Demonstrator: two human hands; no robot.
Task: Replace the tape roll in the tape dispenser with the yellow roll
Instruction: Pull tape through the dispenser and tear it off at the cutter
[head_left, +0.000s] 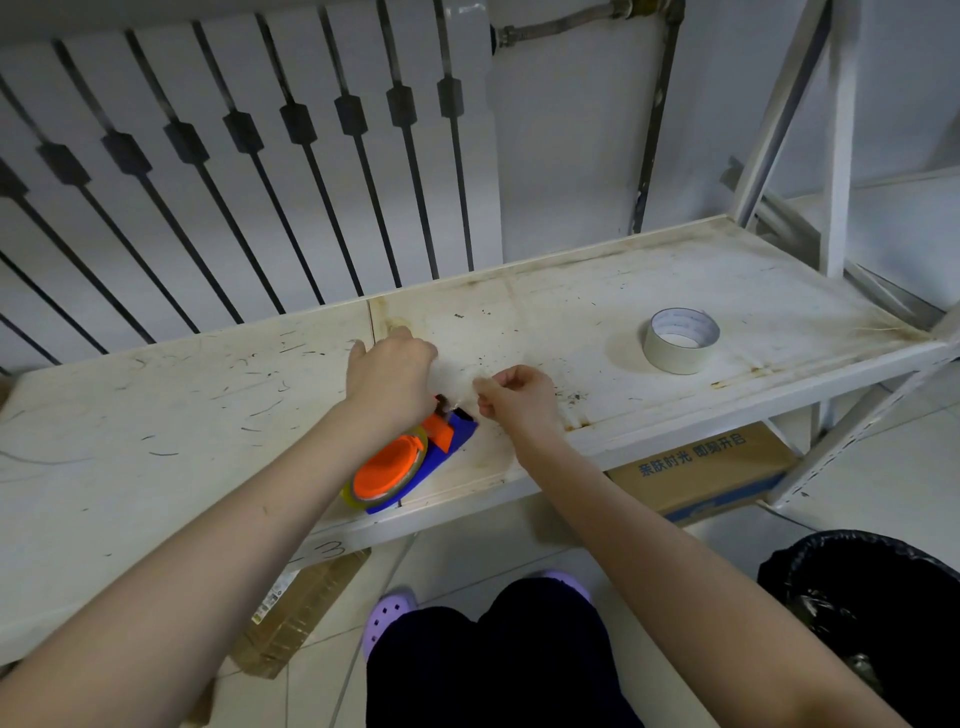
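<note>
A blue tape dispenser (452, 441) with an orange hub lies on the white shelf (701, 405) near its front edge. A yellowish clear tape roll (363, 496) sits around the orange hub. My left hand (389, 374) hovers over the dispenser's front end, fingers curled down. My right hand (519, 397) pinches the end of a clear tape strip (457, 376) stretched between both hands. A white tape roll (680, 340) lies flat on the shelf to the right, apart from both hands.
A radiator (234, 171) stands behind the shelf. A cardboard box (706, 473) sits under the shelf, a black-lined bin (872, 613) at lower right, and a plastic bottle (296, 613) on the floor. A shelf upright (839, 156) rises at right.
</note>
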